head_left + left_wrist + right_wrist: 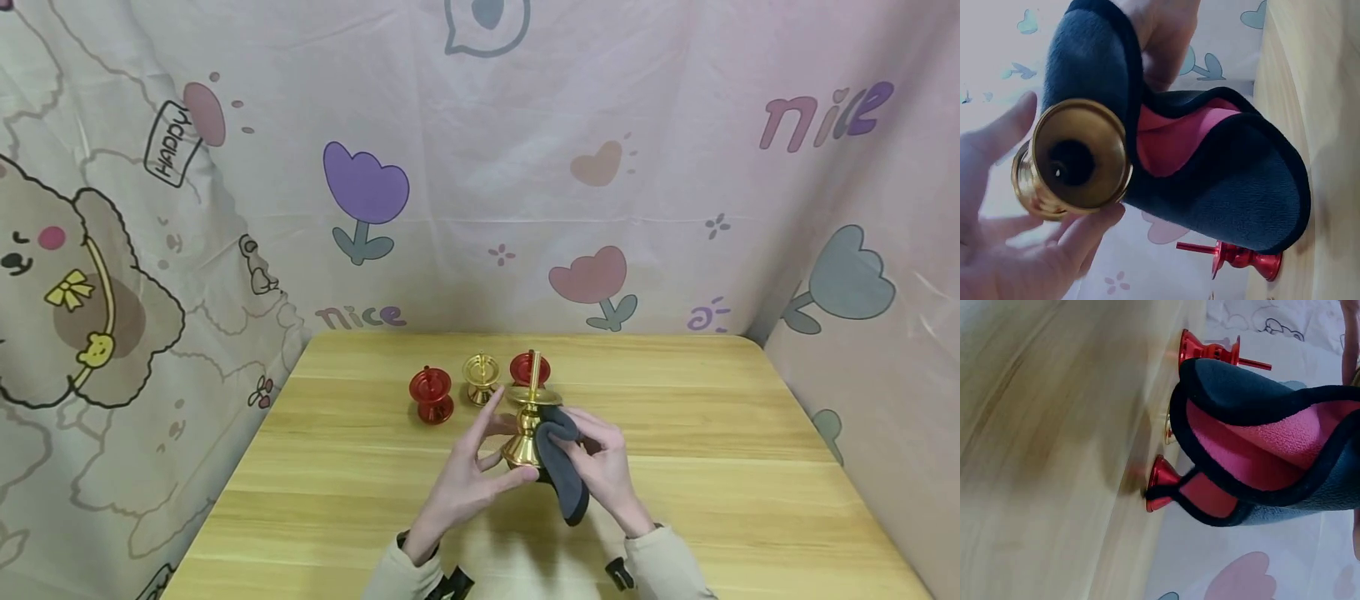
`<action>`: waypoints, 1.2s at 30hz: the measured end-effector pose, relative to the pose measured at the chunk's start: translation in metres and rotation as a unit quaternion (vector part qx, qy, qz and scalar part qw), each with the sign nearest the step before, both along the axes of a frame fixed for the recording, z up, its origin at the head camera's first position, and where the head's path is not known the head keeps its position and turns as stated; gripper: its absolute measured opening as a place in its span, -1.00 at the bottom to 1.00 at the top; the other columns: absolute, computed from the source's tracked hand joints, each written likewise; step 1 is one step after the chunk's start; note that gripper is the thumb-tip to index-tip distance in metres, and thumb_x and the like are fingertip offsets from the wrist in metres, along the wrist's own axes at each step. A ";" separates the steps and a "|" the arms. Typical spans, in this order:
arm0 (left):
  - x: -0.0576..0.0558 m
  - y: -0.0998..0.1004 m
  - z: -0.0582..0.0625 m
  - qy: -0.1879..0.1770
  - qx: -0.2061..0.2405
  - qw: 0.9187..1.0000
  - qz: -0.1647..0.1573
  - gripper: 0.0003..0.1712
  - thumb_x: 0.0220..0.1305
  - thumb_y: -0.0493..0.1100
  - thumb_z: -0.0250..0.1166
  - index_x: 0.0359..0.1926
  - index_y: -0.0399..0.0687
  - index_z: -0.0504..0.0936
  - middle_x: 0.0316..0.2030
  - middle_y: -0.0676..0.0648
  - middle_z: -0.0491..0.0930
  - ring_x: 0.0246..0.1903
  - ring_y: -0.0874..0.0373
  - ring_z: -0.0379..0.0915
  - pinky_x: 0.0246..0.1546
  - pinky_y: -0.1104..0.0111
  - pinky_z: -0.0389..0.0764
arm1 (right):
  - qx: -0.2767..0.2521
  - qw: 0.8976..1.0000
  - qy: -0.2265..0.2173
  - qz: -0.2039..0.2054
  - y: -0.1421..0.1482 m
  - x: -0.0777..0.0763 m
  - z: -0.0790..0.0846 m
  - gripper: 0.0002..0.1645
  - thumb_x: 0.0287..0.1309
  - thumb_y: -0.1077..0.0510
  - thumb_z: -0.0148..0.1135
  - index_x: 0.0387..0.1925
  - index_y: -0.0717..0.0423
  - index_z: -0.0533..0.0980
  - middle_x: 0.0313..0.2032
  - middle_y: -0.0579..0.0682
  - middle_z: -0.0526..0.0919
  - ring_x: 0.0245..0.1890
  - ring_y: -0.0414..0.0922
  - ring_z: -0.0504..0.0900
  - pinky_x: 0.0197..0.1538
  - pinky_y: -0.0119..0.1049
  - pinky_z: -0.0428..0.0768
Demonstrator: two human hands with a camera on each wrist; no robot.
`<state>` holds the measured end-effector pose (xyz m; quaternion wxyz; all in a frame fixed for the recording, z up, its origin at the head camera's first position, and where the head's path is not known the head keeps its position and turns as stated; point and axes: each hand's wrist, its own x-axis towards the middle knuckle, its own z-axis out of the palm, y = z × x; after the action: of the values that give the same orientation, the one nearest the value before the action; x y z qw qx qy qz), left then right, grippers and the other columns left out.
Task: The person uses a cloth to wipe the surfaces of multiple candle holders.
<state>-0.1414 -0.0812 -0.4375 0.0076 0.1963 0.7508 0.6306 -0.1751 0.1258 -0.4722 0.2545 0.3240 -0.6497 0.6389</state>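
Observation:
My left hand (467, 482) holds a shiny gold candle holder (525, 447) upright above the table, thumb low at its base and fingers on its far side. A thin rod rises from the dish at its top. The left wrist view shows the hollow underside of its base (1100, 178). My right hand (607, 468) pinches a folded cloth (561, 475), dark grey-blue with black edging, against the holder's right side. The cloth's pink inner face (1254, 450) shows in the right wrist view, where the cloth hides most of the right hand.
Behind the hands, a red candle holder (431, 397), a smaller-looking gold one (481, 372) and another red one (525, 367) stand on the wooden table (337, 475). The held holder partly covers the right red one. A printed curtain (480, 167) hangs behind the table.

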 end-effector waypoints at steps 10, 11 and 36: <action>-0.001 0.001 -0.003 0.079 0.023 0.997 0.001 0.24 0.04 -0.27 0.56 0.61 0.11 -0.01 -0.06 -0.25 0.64 0.07 -0.11 0.62 0.17 0.19 0.65 | 0.003 0.998 0.064 0.000 0.000 -0.002 0.002 -0.49 -0.15 0.74 0.25 -0.10 0.42 0.68 0.02 -0.01 0.74 0.07 -0.28 0.69 0.07 -0.50 0.67; -0.001 0.000 -0.003 0.079 0.027 0.996 -0.011 0.22 0.08 -0.28 0.53 0.61 0.11 -0.03 -0.03 -0.27 0.64 0.09 -0.14 0.62 0.19 0.19 0.63 | 0.001 0.999 0.043 0.003 0.001 -0.001 0.002 -0.50 -0.14 0.74 0.25 -0.11 0.42 0.68 0.03 -0.09 0.73 0.06 -0.29 0.69 0.06 -0.51 0.67; -0.003 -0.001 -0.005 0.024 0.021 0.998 -0.055 0.18 0.22 -0.25 0.44 0.63 0.21 -0.15 0.26 -0.34 0.48 0.34 -0.27 0.38 0.32 -0.06 0.45 | -0.009 1.000 -0.013 -0.005 0.001 0.000 0.002 -0.60 -0.10 0.73 0.24 -0.16 0.50 0.66 0.00 -0.27 0.72 -0.01 -0.35 0.70 -0.05 -0.55 0.68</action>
<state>-0.1445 -0.0819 -0.4422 0.0203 0.2526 0.7255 0.6398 -0.1752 0.1266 -0.4704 0.2520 0.3101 -0.6491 0.6473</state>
